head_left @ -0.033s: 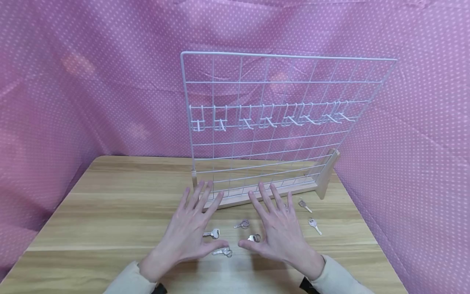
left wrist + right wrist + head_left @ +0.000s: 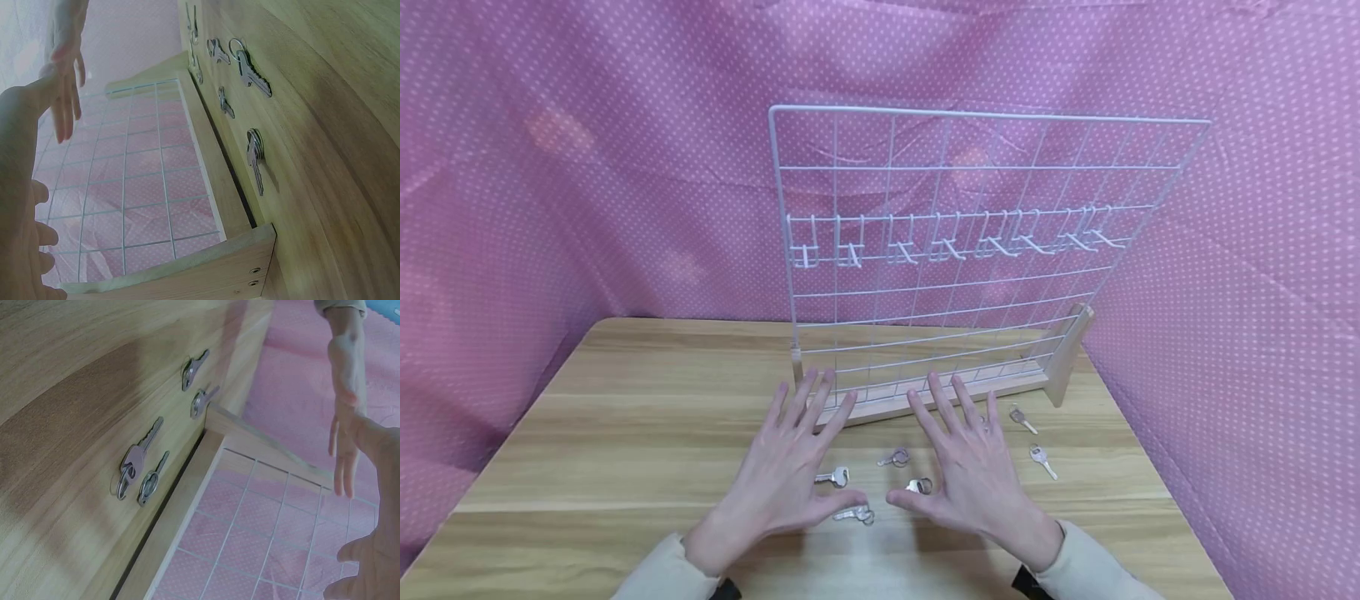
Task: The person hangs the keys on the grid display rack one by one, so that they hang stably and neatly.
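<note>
My left hand (image 2: pixel 782 471) is held palm down over the wooden table, fingers straight and spread, gripping nothing. Level with it, my right hand (image 2: pixel 973 475) is spread the same way, thumb pointing in toward the left thumb. Below and between them lie several small metal keys, each with a ring: one key (image 2: pixel 832 477) beside the left hand, another key (image 2: pixel 853 513) at the left thumb tip, a third key (image 2: pixel 917 486) near the right thumb. Both wrist views show the hands raised above the keys, such as this key (image 2: pixel 253 75) and this key (image 2: pixel 134 456).
Behind the hands stands a white wire grid rack (image 2: pixel 985 114) on a wooden base (image 2: pixel 985 387). A row of white hooks (image 2: pixel 953 250) hangs across it with nothing on them. Two keys lie right of the right hand, one key (image 2: pixel 1039 461) nearer. Pink dotted cloth (image 2: pixel 625 167) surrounds the table.
</note>
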